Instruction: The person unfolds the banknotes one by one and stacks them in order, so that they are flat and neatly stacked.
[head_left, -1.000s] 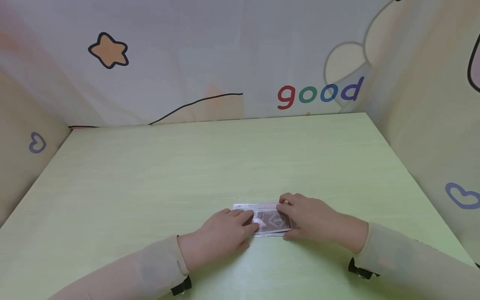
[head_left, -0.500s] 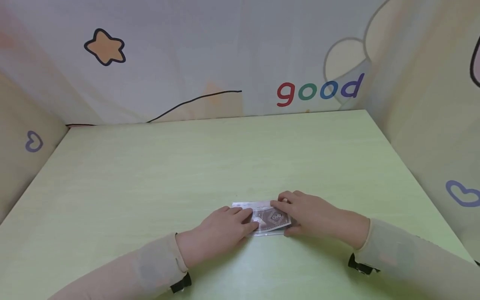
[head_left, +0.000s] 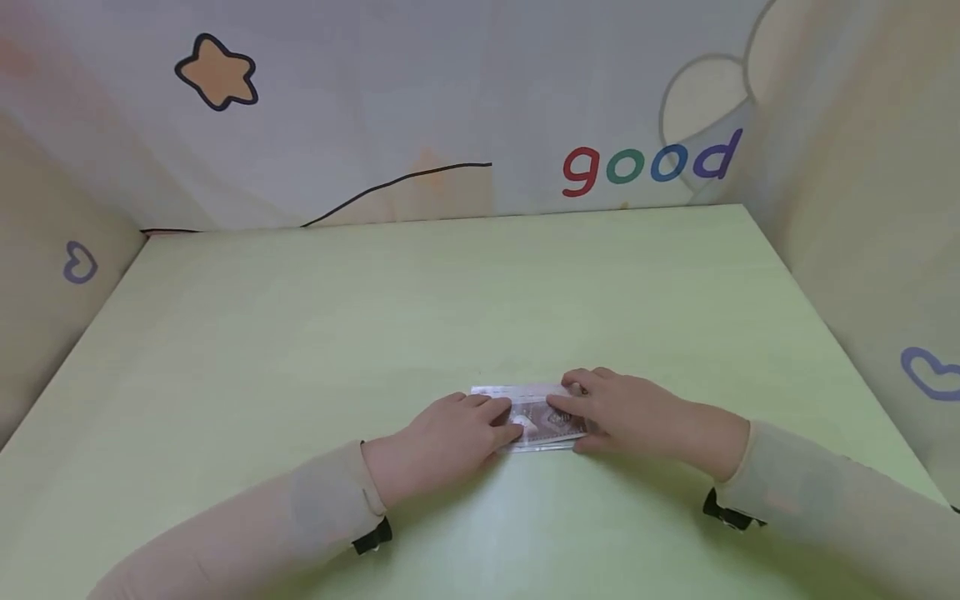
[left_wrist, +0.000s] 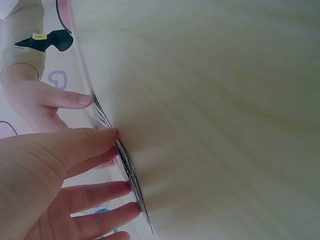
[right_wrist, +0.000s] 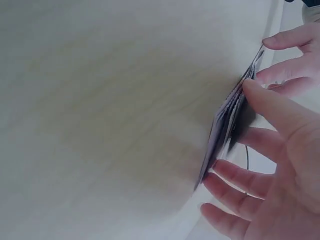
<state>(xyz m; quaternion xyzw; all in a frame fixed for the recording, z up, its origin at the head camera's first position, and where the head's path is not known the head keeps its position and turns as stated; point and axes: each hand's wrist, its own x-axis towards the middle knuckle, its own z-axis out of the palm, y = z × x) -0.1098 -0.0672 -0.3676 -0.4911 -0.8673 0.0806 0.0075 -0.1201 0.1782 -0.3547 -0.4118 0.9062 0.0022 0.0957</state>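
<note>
A small stack of thin printed sheets resembling banknotes (head_left: 551,423) lies on the pale green table, a brown one on top with a diamond mark. Paler sheets (head_left: 517,391) show beyond its far edge. My left hand (head_left: 446,437) holds the left end, thumb on the near edge and fingers over the far side. At the right end my right hand (head_left: 648,412) grips the sheets, its index finger across the brown top. From the right wrist view, the stack (right_wrist: 220,125) shows as several layers, slightly fanned between thumb and fingers. The left wrist view shows its thin edge (left_wrist: 131,172).
The table (head_left: 337,308) meets a printed cloth backdrop (head_left: 360,100) at the back, with a star and the word "good". Cloth side walls (head_left: 870,208) flank it. A dark strap piece (head_left: 372,535) hangs under the left sleeve, another dark piece (head_left: 731,510) under the right.
The brown sheet's right end tilted up half a second ago and now lies flatter. My right index finger shifted slightly over it. The head view has dipped a little; both hands stay at the stack.
</note>
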